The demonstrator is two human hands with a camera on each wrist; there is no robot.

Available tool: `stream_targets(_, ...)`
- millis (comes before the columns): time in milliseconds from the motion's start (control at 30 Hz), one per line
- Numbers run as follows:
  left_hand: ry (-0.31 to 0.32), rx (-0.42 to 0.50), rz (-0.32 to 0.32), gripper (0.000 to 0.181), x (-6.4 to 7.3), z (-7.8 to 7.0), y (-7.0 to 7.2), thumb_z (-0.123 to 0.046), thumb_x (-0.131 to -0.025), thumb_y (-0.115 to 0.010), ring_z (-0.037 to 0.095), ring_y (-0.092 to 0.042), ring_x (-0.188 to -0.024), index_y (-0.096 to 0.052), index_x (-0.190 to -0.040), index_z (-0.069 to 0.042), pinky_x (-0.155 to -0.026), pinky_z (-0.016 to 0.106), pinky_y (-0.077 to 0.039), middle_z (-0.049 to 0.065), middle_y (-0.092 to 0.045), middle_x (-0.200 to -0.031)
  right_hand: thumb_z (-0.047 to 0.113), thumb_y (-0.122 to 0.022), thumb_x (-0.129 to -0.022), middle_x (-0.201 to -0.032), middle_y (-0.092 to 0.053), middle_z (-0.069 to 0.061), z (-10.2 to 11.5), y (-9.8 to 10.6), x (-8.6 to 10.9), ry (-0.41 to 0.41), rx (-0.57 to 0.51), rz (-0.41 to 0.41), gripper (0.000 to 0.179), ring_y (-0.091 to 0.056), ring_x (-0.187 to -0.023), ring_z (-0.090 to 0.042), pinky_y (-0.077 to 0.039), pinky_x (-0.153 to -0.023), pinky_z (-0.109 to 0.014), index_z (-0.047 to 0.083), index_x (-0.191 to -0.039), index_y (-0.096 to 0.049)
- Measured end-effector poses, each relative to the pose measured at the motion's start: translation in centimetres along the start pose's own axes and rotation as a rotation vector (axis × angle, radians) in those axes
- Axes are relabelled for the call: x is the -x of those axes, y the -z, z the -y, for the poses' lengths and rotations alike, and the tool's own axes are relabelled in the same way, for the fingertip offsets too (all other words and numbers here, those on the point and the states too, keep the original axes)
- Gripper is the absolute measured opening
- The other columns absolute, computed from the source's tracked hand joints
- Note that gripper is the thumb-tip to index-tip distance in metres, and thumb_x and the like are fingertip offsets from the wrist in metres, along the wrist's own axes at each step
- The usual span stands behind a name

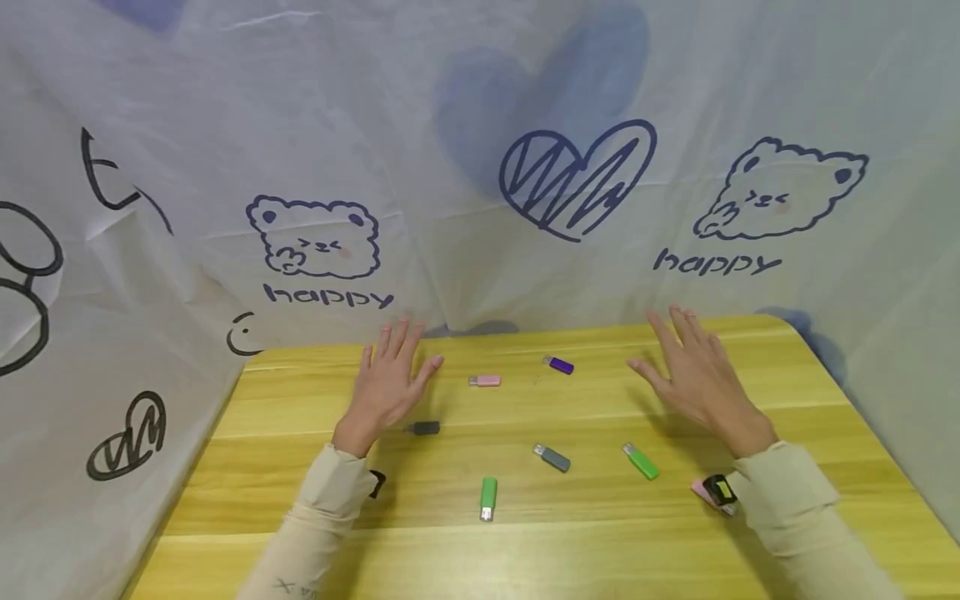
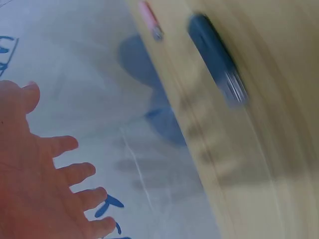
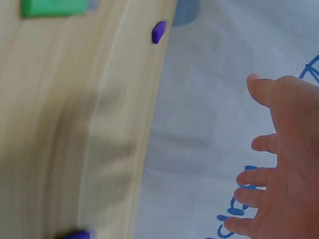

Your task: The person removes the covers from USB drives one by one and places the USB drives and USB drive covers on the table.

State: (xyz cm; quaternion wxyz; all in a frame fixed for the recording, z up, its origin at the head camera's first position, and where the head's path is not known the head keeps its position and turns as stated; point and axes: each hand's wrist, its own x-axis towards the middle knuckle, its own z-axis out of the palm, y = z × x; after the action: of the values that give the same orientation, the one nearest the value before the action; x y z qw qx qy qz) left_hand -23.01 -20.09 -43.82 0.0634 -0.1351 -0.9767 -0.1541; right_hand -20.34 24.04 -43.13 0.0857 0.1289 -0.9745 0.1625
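So in your head view, your left hand and right hand are both stretched out over the far half of the yellow wood-grain worktop, fingers spread wide and straight, gripping nothing. The stubby black USB stick is just beside your left wrist, with the pale pink USB stick a bit further back and the purple USB stick near the far edge. Middle-ish you've got the grey USB stick, with the bright green USB stick lower left of it and another green USB stick off to its right. A second pink stick is partly covered by the small black device at your right wrist. Your left wrist view has that hand's fingers splayed against the white printed cloth, with the black stick blurry and the pink one near the edge. Your right wrist view: fingers extended too, a green stick cut off up top, the purple one by the edge, plus something dark purple clipped at the bottom, can't tell what.
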Motion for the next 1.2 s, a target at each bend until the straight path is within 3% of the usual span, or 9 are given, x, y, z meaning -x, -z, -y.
stream_targets(133,-0.02,0.09,-0.048,0.072,0.0,-1.4,-0.2,-0.058,-0.107,-0.037,0.042,-0.013,-0.155,-0.027,-0.163,-0.014,-0.119,0.067,-0.011,0.016,-0.018,-0.169,0.052,-0.051,-0.105,-0.162,-0.017,-0.035,1.1,0.1,-0.2,0.002,-0.016,-0.041,0.08,-0.016,-0.149,-0.054,-0.015,-0.115,-0.074,0.001,-0.16,-0.026)
stream_targets(267,-0.042,0.167,-0.085,0.07,-0.3,-3.0,-0.2,-0.055,-0.108,-0.038,0.04,-0.015,-0.155,-0.029,-0.163,-0.014,-0.121,0.065,-0.012,0.017,-0.02,-0.169,0.046,-0.057,-0.104,-0.161,-0.024,-0.034,2.1,-0.2,-1.0,0.038,-0.052,-0.136,0.075,-0.024,-0.147,-0.053,-0.022,-0.113,-0.072,0.002,-0.159,-0.031)
stream_targets(467,-0.098,0.271,-0.169,0.068,-1.1,-5.5,-1.0,-0.05,-0.107,-0.046,0.043,-0.026,-0.15,-0.032,-0.161,-0.011,-0.119,0.063,-0.022,0.021,-0.028,-0.165,0.032,-0.066,-0.101,-0.158,-0.032,-0.03,3.6,-1.5,-1.9,0.08,-0.139,-0.251,0.068,-0.033,-0.142,-0.052,-0.031,-0.109,-0.072,0.003,-0.156,-0.037)
stream_targets(700,-0.124,0.452,-0.172,0.066,-1.3,-7.5,-2.6,-0.048,-0.106,-0.05,0.043,-0.033,-0.147,-0.036,-0.16,-0.012,-0.116,0.064,-0.03,0.018,-0.032,-0.164,0.02,-0.068,-0.1,-0.158,-0.034,-0.028,5.6,-3.3,-2.4,0.065,-0.266,-0.248,0.064,-0.034,-0.143,-0.049,-0.034,-0.109,-0.069,0.003,-0.154,-0.04)
stream_targets(833,-0.121,0.539,-0.184,0.063,-1.6,-8.0,-2.6,-0.046,-0.106,-0.051,0.041,-0.034,-0.147,-0.038,-0.16,-0.016,-0.115,0.063,-0.031,0.016,-0.034,-0.163,0.015,-0.069,-0.098,-0.157,-0.036,-0.027,6.9,-3.9,-3.3,0.061,-0.32,-0.247,0.063,-0.034,-0.143,-0.048,-0.036,-0.109,-0.067,0.003,-0.154,-0.041)
stream_targets(933,-0.117,0.594,-0.174,0.061,-2.0,-8.1,-2.8,-0.044,-0.107,-0.052,0.038,-0.055,-0.129,-0.039,-0.159,-0.015,-0.116,0.061,-0.032,0.017,-0.034,-0.162,0.012,-0.067,-0.099,-0.156,-0.037,-0.026,7.8,-4.4,-3.9,0.04,-0.355,-0.22,0.061,-0.035,-0.142,-0.047,-0.037,-0.11,-0.065,0.003,-0.153,-0.041)
stream_targets(1000,-0.119,0.613,-0.165,0.06,-2.2,-8.2,-3.0,-0.042,-0.107,-0.052,0.038,-0.057,-0.126,-0.04,-0.158,-0.012,-0.115,0.06,-0.033,0.019,-0.035,-0.161,0.01,-0.065,-0.098,-0.155,-0.038,-0.025,8.3,-4.8,-4.1,0.025,-0.374,-0.202,0.06,-0.036,-0.142,-0.046,-0.037,-0.11,-0.064,0.003,-0.153,-0.041)
stream_targets(1067,-0.124,0.636,-0.147,0.06,-2.4,-8.4,-3.3,-0.041,-0.107,-0.052,0.035,-0.069,-0.103,-0.04,-0.157,-0.009,-0.116,0.058,-0.032,0.02,-0.036,-0.16,0.008,-0.064,-0.098,-0.154,-0.039,-0.025,8.6,-5.2,-4.4,0.019,-0.384,-0.189,0.059,-0.037,-0.141,-0.045,-0.038,-0.11,-0.063,0.002,-0.153,-0.041)
stream_targets(1200,-0.136,0.648,-0.14,0.06,-2.8,-8.6,-3.5,-0.04,-0.107,-0.052,0.038,-0.067,-0.106,-0.04,-0.156,-0.007,-0.116,0.058,-0.033,0.019,-0.038,-0.159,0.006,-0.065,-0.097,-0.151,-0.042,-0.026,8.8,-5.9,-4.9,0.03,-0.389,-0.191,0.059,-0.04,-0.138,-0.046,-0.04,-0.109,-0.062,0.001,-0.152,-0.042)
